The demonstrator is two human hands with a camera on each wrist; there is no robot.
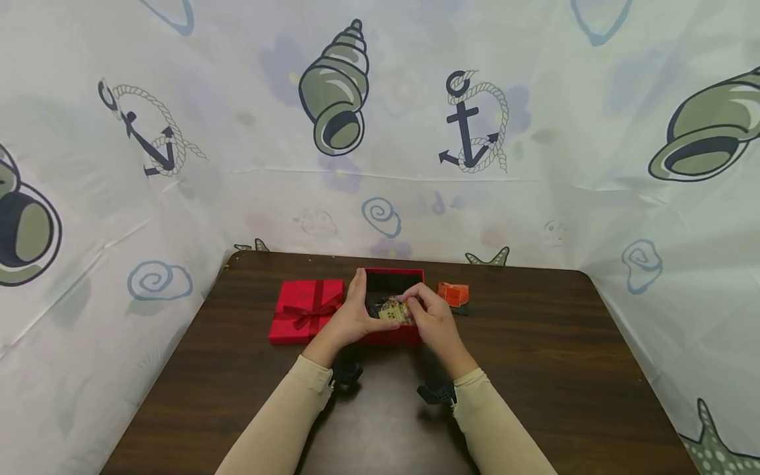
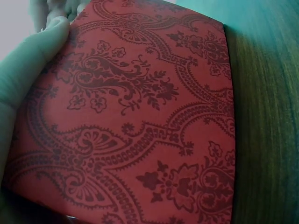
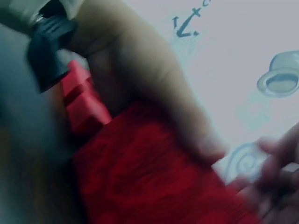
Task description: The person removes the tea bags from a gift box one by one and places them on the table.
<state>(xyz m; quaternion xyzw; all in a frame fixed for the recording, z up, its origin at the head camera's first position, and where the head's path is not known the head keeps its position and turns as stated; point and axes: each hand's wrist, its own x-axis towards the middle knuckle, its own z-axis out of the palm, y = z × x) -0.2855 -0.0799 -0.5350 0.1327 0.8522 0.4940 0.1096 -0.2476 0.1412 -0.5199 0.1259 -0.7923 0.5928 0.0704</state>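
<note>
A red gift box [image 1: 392, 338] with a dark inside stands open on the table; its patterned side [image 2: 131, 107] fills much of the left wrist view. My left hand [image 1: 351, 318] holds the box at its left front corner, fingers upright along the left side, thumb across the front rim. Over the box's right part, my right hand [image 1: 435, 323] pinches the edge of a small yellowish printed packet [image 1: 394, 311] between thumb and forefinger. The packet lies just inside the rim and its kind is unclear.
Left of the box lies its red lid [image 1: 291, 290], tied with a dark red ribbon bow [image 1: 305, 316]. An orange packet [image 1: 454, 294] lies close by on the right, a dark piece under it. A printed cloth [image 1: 404, 145] hangs behind the brown table [image 1: 534, 356].
</note>
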